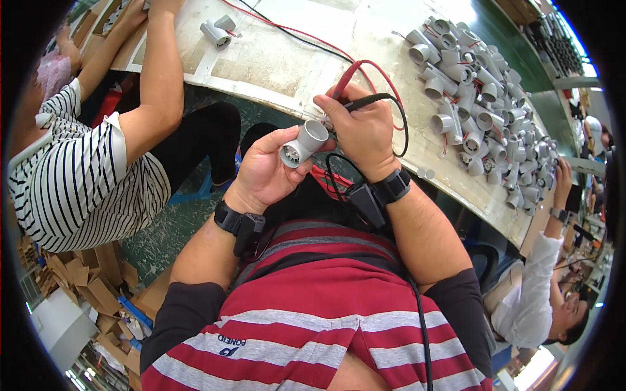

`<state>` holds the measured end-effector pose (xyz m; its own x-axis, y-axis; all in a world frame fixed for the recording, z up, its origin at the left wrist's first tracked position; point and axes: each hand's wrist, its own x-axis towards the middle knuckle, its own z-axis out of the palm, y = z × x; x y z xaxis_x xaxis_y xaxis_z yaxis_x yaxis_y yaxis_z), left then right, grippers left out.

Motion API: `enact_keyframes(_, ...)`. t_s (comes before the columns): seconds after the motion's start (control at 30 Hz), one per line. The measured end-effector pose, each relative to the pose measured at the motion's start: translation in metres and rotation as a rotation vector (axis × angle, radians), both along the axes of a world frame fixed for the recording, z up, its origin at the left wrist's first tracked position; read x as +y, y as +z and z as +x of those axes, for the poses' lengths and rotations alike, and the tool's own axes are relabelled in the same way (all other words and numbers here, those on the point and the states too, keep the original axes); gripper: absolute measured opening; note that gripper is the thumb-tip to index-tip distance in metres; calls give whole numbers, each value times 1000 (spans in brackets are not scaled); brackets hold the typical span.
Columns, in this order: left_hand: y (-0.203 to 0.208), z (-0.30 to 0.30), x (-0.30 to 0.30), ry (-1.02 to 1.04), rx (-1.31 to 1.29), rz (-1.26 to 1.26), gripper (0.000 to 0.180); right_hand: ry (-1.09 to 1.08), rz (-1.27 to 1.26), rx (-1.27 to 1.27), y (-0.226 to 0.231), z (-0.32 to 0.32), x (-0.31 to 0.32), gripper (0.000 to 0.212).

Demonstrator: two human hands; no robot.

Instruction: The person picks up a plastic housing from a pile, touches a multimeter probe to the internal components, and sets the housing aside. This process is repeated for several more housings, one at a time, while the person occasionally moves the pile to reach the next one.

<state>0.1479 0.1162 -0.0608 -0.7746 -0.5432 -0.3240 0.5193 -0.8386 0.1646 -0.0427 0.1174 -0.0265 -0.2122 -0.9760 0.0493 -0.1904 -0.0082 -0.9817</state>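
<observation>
My left hand [259,171] grips a grey plastic T-shaped pipe fitting [310,135] between thumb and fingers, just off the table's near edge. One of its round openings faces up; another shows a ribbed or vaned insert. My right hand [366,135] is closed round a red test probe [345,81] and a black test probe [370,100], held together like pens. Their tips point toward the far right side of the fitting. Whether they touch anything there is hidden by my fingers.
A large heap of similar grey fittings [466,98] with short wires covers the table's right side. Loose fittings [216,34] lie at the far left. Red and black leads [287,29] cross the table [261,72]. Co-workers sit at left [85,176] and right [528,300]. Cardboard boxes [91,280] stand lower left.
</observation>
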Motion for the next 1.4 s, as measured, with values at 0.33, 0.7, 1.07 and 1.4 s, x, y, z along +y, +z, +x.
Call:
enact_keyframes(0.33,-18,-1,-2,-72,134,-55,41,-25,-65,74,-27,-3,-2,14)
enact_keyframes(0.7,-4,5,-4,-8,-101,7,43,-12,-126,132,-40,-3,-6,16)
enact_keyframes(1.07,13,-5,-6,-56,-134,44,40,-18,-27,7,-10,-2,-2,15)
enact_keyframes(1.4,34,2,-2,-29,-376,-150,35,-35,-89,22,-7,-6,-1,15)
